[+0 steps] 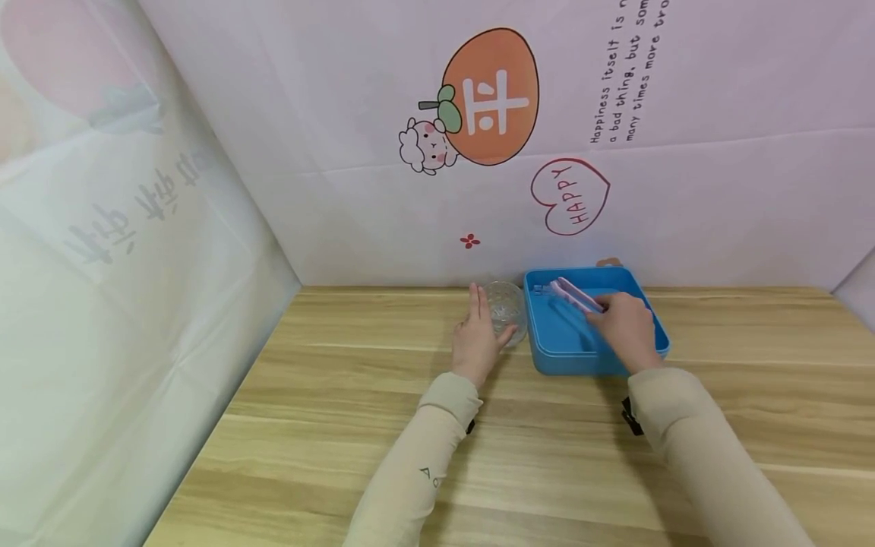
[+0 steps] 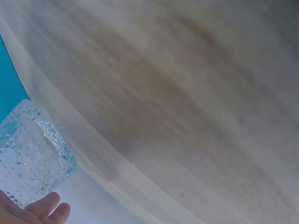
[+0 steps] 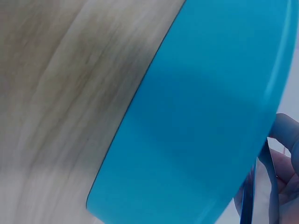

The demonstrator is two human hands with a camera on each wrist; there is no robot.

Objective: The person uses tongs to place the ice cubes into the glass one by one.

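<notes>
A patterned clear glass stands against the left side of a blue tray-like box. My left hand is at the glass's left, fingers extended and thumb toward its near side; in the left wrist view the fingertips are beside the faceted glass. My right hand holds a pair of pinkish tongs over the box. Small clear cube-like pieces appear at the tongs' far end; whether the tips grip them is unclear. The right wrist view shows the tongs' shiny handle in the fingers.
The wooden table runs up to a pale printed sheet hanging behind the box and glass. Another sheet hangs along the left side. Dark wrist-worn devices show under the sleeves.
</notes>
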